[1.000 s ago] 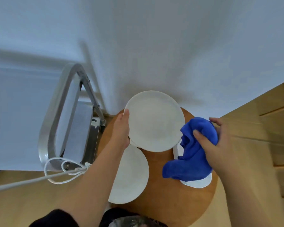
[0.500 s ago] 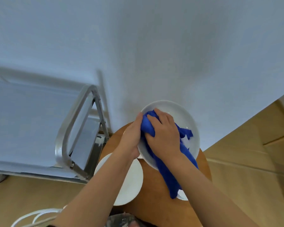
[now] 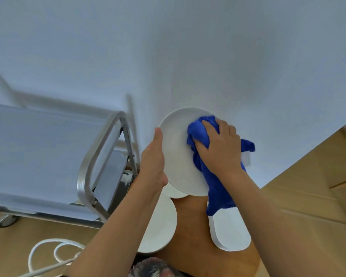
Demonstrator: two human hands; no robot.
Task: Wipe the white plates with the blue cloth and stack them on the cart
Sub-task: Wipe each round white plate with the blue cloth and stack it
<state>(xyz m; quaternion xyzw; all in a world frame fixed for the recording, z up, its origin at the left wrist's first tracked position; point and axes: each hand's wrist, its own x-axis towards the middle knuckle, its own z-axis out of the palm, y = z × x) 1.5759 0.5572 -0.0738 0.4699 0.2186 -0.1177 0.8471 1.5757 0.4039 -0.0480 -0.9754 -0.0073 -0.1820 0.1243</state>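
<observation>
Head view: since a second ago, cloth (image 3: 203,136) brought from beside the plate (image 3: 178,154) onto its face, then slid from the left side toward the upper right part. Wiping of this plate now under way, by the look of it; stacking not yet begun. Left hand (image 3: 153,158) grips the plate's left rim, thumb up along the edge, fingers hidden behind it, plate held tilted above the worktop (image 3: 192,226). Right hand (image 3: 218,148) presses down flat on the bunched cloth, fingers bent over it, holding it against the plate; loose tail of cloth hangs below the wrist past the lower rim. Plate thus sits between the two grips, left at the rim, right on the face. Two more plates (image 3: 158,222) lie on the worktop below, one left and one right, a further rim showing just under the held plate. Cart (image 3: 100,156) stands just left, top shelf bare where visible, so probably no plate stacked yet.
</observation>
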